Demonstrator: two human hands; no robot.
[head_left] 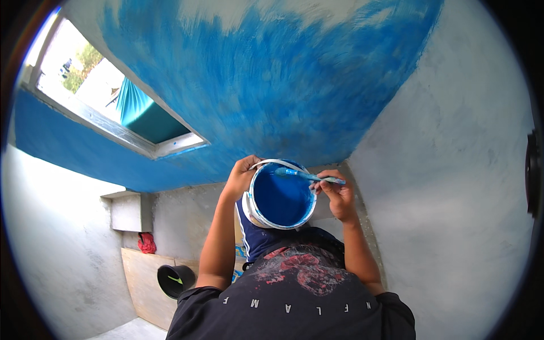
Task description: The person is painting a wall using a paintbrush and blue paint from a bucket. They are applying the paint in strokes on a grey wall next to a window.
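Observation:
In front of my body hangs a white paint bucket point(254, 212) with blue paint point(280, 201) inside. My left hand point(245, 173) grips it at the upper left of its rim, by the white handle point(286, 162); the fingertips are partly hidden. My right hand point(337, 195) is closed around the handle of a paintbrush point(297, 174) at the bucket's right rim. The brush lies across the opening, its blue-stained bristles pointing left over the paint. Ahead stands a wall point(294, 85) streaked with blue, with pale bare plaster toward its top.
At the left, a window opening point(175, 144) cuts through the blue wall, with teal cloth point(139, 110) outside. A grey plaster wall point(442, 170) rises on the right. On the floor at lower left are a black bucket point(170, 283) and a red bundle point(147, 243) beside a concrete ledge point(127, 212).

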